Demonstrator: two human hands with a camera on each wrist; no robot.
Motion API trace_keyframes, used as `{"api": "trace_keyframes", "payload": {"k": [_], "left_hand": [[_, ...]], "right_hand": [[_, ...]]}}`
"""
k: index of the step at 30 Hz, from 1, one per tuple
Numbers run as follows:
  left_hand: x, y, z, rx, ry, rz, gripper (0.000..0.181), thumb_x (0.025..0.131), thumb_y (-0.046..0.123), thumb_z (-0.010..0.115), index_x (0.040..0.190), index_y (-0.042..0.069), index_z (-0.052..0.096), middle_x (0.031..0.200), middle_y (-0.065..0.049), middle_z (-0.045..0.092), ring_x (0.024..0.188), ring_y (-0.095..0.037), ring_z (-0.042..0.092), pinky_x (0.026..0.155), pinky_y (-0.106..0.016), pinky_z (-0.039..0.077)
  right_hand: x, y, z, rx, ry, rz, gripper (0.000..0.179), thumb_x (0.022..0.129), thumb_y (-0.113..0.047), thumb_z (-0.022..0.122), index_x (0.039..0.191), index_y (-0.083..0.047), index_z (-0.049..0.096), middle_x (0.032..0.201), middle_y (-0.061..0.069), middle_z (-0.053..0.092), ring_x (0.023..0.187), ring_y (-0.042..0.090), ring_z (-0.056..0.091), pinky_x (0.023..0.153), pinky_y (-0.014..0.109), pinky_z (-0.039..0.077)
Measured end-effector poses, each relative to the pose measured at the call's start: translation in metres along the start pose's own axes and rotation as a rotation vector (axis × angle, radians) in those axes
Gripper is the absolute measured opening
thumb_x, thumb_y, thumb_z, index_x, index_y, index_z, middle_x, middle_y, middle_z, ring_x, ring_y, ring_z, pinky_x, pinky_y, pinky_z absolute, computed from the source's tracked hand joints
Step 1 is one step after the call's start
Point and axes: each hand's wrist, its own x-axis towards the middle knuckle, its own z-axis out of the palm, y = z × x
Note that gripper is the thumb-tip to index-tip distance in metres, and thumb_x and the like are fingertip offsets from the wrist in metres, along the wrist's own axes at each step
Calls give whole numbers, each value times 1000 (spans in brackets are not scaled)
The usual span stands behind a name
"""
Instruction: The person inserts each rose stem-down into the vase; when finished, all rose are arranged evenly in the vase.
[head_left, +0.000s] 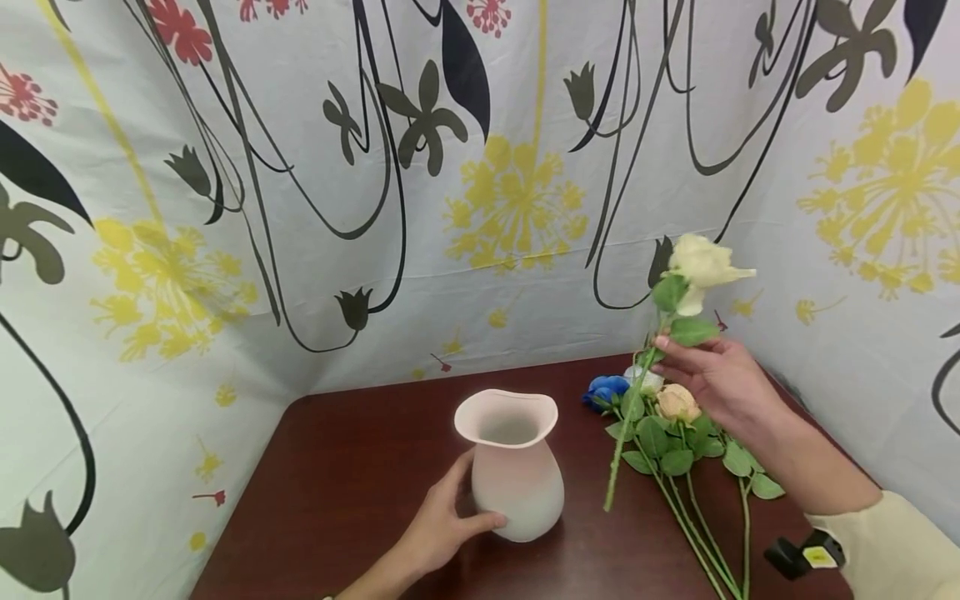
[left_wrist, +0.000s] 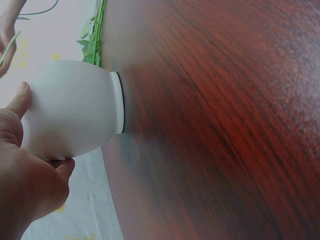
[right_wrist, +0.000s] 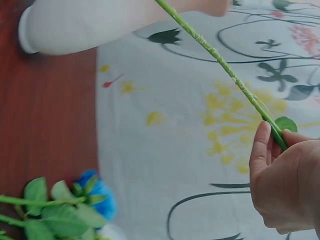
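Note:
A pale pink-and-grey vase [head_left: 517, 483] with a wavy rim stands upright on the table. My left hand [head_left: 442, 521] grips its side, thumb at the front; the left wrist view shows the thumb and fingers around the vase body [left_wrist: 75, 107]. My right hand [head_left: 723, 383] pinches the stem of a white rose [head_left: 701, 262] high up, near its leaves. The rose is held in the air with its bloom up, and the bare stem [right_wrist: 215, 55] slants down toward the vase without touching it. In the right wrist view the bloom is out of sight.
Several more flowers lie on the right side of the dark red wooden table [head_left: 360, 475], among them a blue rose [head_left: 604, 392] and a peach rose [head_left: 678, 403], their stems pointing toward the front. A flower-patterned cloth [head_left: 450, 317] hangs behind the table and at its sides.

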Motion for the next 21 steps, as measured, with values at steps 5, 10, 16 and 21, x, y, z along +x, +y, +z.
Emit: {"api": "trace_keyframes", "payload": {"k": [5,10,16,21], "left_hand": [[-1,1,0,8,5,11,88,89,30,89,162,26,39,153,3,55,130,-22,62,107,-38,52],[-1,2,0,11,4,23,88,89,30,90,162,26,40,153,2,55,131,-22,62,107,-36,52],[-1,2,-1,31,1,29,88,90,30,89,162,24,40,153,-1,55,131,-22,61,108,-35,51],[0,2,-1,38,2,16,88,89,32,89,162,25,39,154,1,55,132,-21,60,109,-35,50]], "right_hand": [[2,-16,9,239,-75,-127,28,104,13,56,116,-3,76,101,12,76,92,25,76,85,40,64],[2,-31,18,428,-110,-220,31,104,16,50,124,1,69,102,19,74,92,31,77,84,46,64],[2,-44,33,529,-83,-292,36,102,19,52,128,1,67,100,21,73,89,32,76,83,51,64],[2,-41,48,483,-86,-324,34,100,20,56,126,1,69,99,19,74,89,30,76,85,49,64]]}}
